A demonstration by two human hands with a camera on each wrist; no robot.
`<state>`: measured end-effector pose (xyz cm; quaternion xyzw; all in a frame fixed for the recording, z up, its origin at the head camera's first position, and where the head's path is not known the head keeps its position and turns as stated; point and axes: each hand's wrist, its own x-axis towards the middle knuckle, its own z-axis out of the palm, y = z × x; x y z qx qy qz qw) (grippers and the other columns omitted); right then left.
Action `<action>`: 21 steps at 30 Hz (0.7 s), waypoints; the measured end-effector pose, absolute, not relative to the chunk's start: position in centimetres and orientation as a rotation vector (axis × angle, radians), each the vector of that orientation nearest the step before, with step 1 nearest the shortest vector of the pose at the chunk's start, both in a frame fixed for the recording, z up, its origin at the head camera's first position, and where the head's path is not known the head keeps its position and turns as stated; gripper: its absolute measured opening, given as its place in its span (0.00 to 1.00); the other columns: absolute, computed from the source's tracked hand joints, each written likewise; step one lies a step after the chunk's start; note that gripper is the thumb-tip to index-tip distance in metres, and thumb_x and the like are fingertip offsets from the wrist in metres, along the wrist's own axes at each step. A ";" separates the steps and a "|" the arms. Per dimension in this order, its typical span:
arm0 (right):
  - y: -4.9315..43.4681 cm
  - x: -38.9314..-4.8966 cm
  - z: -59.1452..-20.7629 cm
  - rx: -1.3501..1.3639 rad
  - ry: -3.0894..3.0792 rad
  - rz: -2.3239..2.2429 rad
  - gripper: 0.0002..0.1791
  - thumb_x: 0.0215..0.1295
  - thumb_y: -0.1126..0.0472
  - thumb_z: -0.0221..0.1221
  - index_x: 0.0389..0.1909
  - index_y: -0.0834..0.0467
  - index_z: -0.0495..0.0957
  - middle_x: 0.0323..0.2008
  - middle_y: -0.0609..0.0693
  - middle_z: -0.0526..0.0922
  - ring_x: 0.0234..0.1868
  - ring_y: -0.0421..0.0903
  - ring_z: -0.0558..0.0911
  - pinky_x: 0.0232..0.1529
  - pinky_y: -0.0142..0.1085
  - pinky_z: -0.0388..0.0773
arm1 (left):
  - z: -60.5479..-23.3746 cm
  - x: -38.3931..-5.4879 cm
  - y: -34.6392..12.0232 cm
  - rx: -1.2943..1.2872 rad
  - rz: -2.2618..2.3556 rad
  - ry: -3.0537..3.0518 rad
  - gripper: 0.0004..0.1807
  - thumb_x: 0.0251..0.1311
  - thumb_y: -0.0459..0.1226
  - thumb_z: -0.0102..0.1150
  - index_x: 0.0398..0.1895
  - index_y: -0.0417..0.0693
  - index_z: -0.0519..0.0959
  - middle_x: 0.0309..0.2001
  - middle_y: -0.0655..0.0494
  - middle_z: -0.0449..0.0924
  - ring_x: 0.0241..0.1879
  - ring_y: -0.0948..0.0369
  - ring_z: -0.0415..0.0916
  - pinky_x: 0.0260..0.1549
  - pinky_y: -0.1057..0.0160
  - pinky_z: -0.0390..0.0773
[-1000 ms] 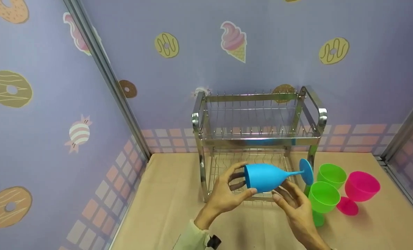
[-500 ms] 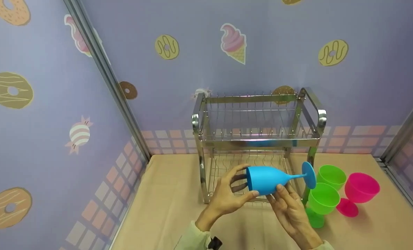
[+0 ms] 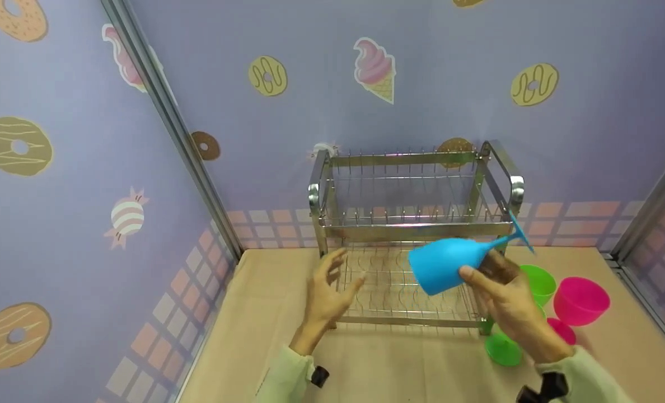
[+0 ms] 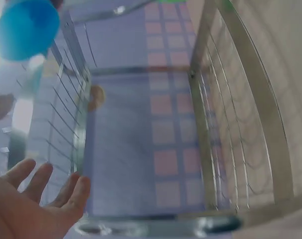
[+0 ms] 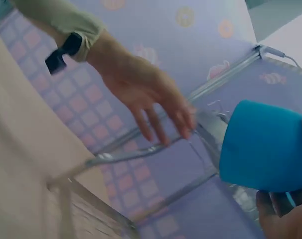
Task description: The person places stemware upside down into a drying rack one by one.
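My right hand [image 3: 509, 305] grips a blue goblet [image 3: 447, 264] round the lower bowl near the stem. The goblet is tilted, its mouth pointing down and left, its foot up and right, in front of the two-tier metal dish rack [image 3: 416, 230]. In the right wrist view the blue bowl [image 5: 265, 147] fills the right side, with fingertips at its edges. My left hand [image 3: 327, 294] holds nothing; its fingers are spread and loosely bent before the rack's left side. The left wrist view shows those relaxed fingers [image 4: 71, 196] beside the rack frame.
Two green goblets [image 3: 503, 350] stand right of the rack, partly hidden behind my right hand. A pink goblet [image 3: 581, 301] stands further right. Behind the rack rises a patterned wall [image 3: 422, 112], with a metal post [image 3: 167, 117] at the left corner.
The left hand has let go of the goblet and moved left. The right hand has carried the goblet up and right, tilting its mouth downward.
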<state>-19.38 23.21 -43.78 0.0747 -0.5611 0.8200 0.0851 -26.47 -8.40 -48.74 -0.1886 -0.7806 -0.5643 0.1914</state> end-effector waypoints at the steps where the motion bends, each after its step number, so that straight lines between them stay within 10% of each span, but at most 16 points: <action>1: 23.7 -19.6 -42.9 0.225 -1.733 2.395 0.28 0.70 0.77 0.63 0.65 0.50 0.82 0.58 0.46 0.89 0.60 0.43 0.86 0.63 0.35 0.84 | -49.0 -26.9 -8.9 -0.490 -1.568 -2.178 0.32 0.62 0.39 0.77 0.69 0.45 0.78 0.66 0.40 0.80 0.64 0.40 0.79 0.63 0.38 0.82; 7: 26.3 -21.0 -38.1 0.346 -2.142 1.991 0.32 0.70 0.69 0.68 0.73 0.66 0.71 0.59 0.43 0.88 0.59 0.37 0.86 0.59 0.30 0.85 | -50.8 -28.8 -11.3 -0.337 -1.525 -2.122 0.29 0.63 0.33 0.74 0.66 0.36 0.78 0.64 0.35 0.80 0.62 0.31 0.79 0.59 0.34 0.84; 14: 28.5 -22.5 -32.7 0.364 -2.382 1.625 0.35 0.69 0.59 0.73 0.73 0.65 0.73 0.67 0.64 0.81 0.56 0.33 0.86 0.56 0.25 0.83 | -52.6 -29.9 -12.4 -0.264 -1.537 -2.134 0.29 0.64 0.30 0.73 0.68 0.35 0.77 0.66 0.34 0.79 0.60 0.29 0.80 0.56 0.33 0.84; 21: 28.6 -24.2 -27.9 0.284 -2.522 1.416 0.41 0.66 0.49 0.75 0.76 0.60 0.72 0.70 0.62 0.79 0.66 0.58 0.84 0.57 0.35 0.87 | -54.4 -30.5 -12.6 -0.181 -1.591 -2.174 0.26 0.64 0.26 0.70 0.65 0.34 0.79 0.62 0.33 0.83 0.55 0.32 0.84 0.52 0.36 0.87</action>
